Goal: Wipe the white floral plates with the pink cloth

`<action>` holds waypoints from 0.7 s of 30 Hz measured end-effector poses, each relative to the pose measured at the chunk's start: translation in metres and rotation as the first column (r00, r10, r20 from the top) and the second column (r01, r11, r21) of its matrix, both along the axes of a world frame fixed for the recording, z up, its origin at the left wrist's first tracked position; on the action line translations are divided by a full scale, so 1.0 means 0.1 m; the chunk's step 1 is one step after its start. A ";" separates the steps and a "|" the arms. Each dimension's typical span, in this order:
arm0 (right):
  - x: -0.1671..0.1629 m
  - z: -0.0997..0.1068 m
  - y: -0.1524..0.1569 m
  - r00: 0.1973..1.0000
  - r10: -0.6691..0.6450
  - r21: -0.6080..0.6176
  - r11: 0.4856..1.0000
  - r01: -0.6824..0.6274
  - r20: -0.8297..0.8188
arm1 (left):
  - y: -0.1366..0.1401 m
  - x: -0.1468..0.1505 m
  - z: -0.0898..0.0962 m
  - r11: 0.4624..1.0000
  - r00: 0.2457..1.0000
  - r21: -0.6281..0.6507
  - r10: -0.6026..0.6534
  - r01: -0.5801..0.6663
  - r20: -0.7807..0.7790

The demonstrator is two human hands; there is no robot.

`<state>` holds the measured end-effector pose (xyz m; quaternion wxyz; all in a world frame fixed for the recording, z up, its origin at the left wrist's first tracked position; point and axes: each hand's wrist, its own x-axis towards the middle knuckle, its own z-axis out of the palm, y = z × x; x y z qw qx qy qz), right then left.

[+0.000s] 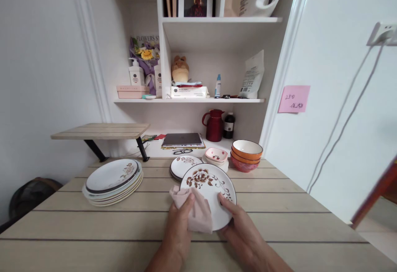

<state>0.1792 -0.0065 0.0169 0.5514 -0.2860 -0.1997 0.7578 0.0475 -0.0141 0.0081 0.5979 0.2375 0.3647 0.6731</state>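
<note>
Tilted up in front of me is a white plate [214, 205] with a dark rim and a brown flower pattern. My right hand [240, 224] grips its right edge, thumb on the face and fingers behind. My left hand [180, 222] is closed on a pale pink cloth [200, 212], which it presses over the plate's left side; the fingers behind are hidden. Just beyond lies a short stack of smaller flowered plates [184, 164]. To the left stands a taller stack of plates [113, 181], a dark-rimmed flowered one on top.
Behind the held plate are small pink-and-white dishes [216, 155] and stacked orange and red bowls [246, 154]. Glasses [182, 151], a laptop [182, 139], a red jug [214, 125] and a dark bottle [229, 125] sit at the back. A raised wooden shelf [102, 130] overhangs the table's back left.
</note>
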 end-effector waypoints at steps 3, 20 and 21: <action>0.09 0.08 -0.02 0.996 0.054 0.024 0.998 -0.056 0.069 | -0.04 -0.05 0.09 1.000 0.997 0.000 0.005 -0.005 -0.075; 0.33 0.28 0.08 0.746 -0.333 0.512 0.859 -0.013 0.577 | 0.04 -0.17 -0.04 0.994 0.963 0.080 0.094 -0.076 -0.252; 0.37 0.33 0.13 0.703 -0.347 0.528 0.848 -0.048 0.621 | 0.06 -0.20 -0.06 0.992 0.950 0.086 0.111 -0.090 -0.293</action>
